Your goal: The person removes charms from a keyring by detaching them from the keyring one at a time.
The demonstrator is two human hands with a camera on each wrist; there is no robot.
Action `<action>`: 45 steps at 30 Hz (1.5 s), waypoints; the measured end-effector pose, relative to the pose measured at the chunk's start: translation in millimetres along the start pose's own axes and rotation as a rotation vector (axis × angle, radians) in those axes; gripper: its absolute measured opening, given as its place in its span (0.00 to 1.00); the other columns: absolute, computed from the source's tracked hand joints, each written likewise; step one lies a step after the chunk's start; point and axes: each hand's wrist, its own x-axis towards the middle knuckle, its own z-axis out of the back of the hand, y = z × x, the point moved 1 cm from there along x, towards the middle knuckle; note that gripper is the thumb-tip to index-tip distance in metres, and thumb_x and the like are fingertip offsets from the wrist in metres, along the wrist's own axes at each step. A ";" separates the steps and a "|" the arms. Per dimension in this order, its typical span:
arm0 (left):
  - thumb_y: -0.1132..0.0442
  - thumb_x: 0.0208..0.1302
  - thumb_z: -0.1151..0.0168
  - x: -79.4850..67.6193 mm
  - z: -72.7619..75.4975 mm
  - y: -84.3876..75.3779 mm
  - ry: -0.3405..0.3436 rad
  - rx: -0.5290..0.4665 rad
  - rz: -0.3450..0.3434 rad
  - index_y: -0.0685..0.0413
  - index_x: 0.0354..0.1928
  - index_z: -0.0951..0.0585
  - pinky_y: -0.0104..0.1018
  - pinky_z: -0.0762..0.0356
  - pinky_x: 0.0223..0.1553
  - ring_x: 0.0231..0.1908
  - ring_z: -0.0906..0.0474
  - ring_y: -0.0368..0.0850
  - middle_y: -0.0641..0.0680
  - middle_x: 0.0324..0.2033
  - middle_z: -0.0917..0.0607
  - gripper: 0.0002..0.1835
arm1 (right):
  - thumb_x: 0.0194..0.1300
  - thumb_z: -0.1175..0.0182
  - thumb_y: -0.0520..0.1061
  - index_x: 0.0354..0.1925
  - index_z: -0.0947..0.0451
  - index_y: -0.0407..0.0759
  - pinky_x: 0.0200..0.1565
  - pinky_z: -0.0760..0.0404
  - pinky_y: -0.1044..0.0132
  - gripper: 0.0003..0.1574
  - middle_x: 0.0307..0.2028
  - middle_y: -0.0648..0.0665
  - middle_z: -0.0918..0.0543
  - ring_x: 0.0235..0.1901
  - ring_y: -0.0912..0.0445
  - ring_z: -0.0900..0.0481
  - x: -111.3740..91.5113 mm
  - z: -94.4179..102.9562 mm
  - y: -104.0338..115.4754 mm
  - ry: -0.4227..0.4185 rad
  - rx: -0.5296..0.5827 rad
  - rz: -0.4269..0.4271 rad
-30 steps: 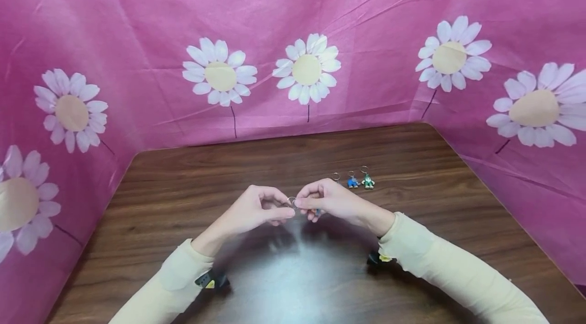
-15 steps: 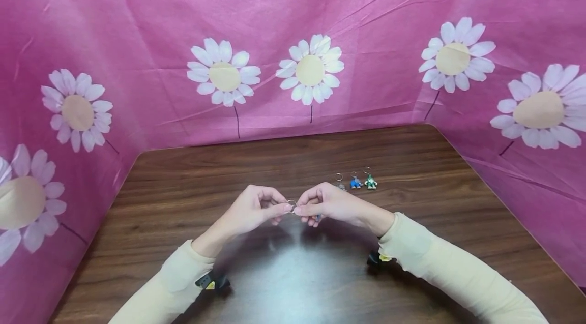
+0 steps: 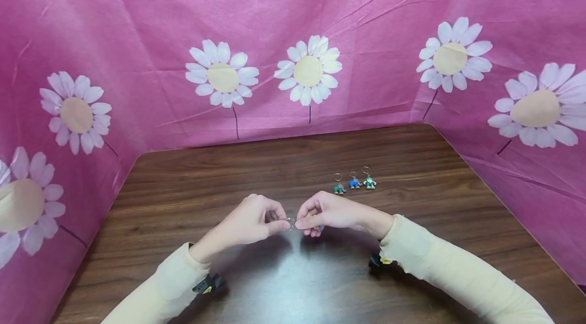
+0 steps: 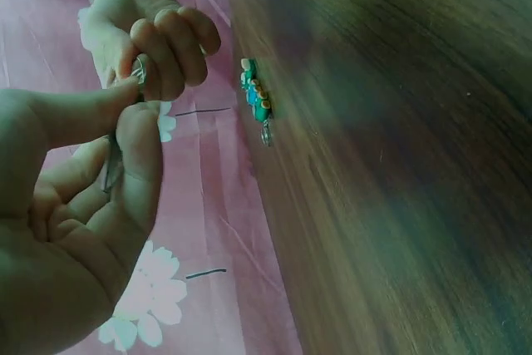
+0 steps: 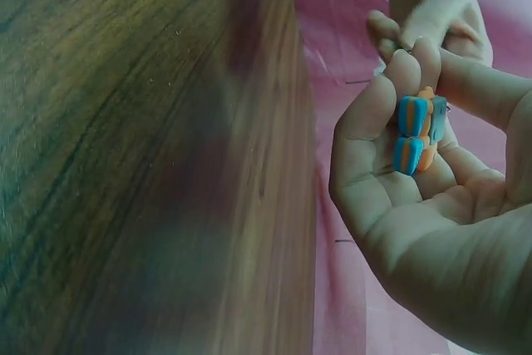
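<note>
In the head view my left hand (image 3: pixel 256 219) and right hand (image 3: pixel 339 210) meet over the middle of the table, pinching a small metal key ring (image 3: pixel 290 222) between them. The ring belongs with a keychain whose orange and blue figure (image 5: pixel 413 135) hangs inside the curl of my right fingers in the right wrist view. My right thumb and index finger grip near the ring. In the left wrist view my left thumb and index finger pinch at the ring, and a thin flat metal piece (image 4: pixel 111 165) sticks out below them; its kind cannot be made out.
Beyond my right hand lie a green elephant keychain (image 3: pixel 339 189), a blue elephant keychain (image 3: pixel 354 182) and a green figure keychain (image 3: pixel 369 181), side by side on the wooden table (image 3: pixel 192 176). A pink curtain (image 3: pixel 151 34) with white flowers borders the table's back and sides.
Both hands have come down and closer to the body with the ring between them. The green elephant keychain, earlier partly hidden behind my right hand, is now in sight.
</note>
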 end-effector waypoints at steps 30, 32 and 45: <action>0.68 0.65 0.31 6.3 -5.6 11.1 -0.128 -0.669 0.217 0.70 0.42 0.16 0.57 0.14 0.37 0.30 0.13 0.58 0.59 0.31 0.12 0.10 | 0.70 0.35 0.44 0.42 0.18 0.32 0.30 0.18 0.66 0.14 0.27 0.40 0.17 0.24 0.58 0.21 3.2 6.5 7.1 -0.175 0.148 -0.029; 0.68 0.64 0.30 5.9 -5.4 9.9 -0.115 -0.642 0.205 0.70 0.40 0.16 0.58 0.15 0.36 0.29 0.14 0.61 0.58 0.30 0.12 0.09 | 0.70 0.35 0.45 0.43 0.19 0.31 0.31 0.18 0.66 0.15 0.28 0.39 0.16 0.25 0.57 0.21 2.3 7.6 8.5 -0.171 0.132 -0.026; 0.66 0.64 0.29 6.5 -6.7 4.4 0.020 -0.488 0.133 0.65 0.37 0.15 0.49 0.13 0.29 0.23 0.16 0.52 0.59 0.26 0.13 0.07 | 0.71 0.36 0.44 0.43 0.19 0.34 0.34 0.17 0.65 0.13 0.30 0.38 0.17 0.27 0.57 0.20 0.6 5.3 13.0 -0.129 0.090 0.033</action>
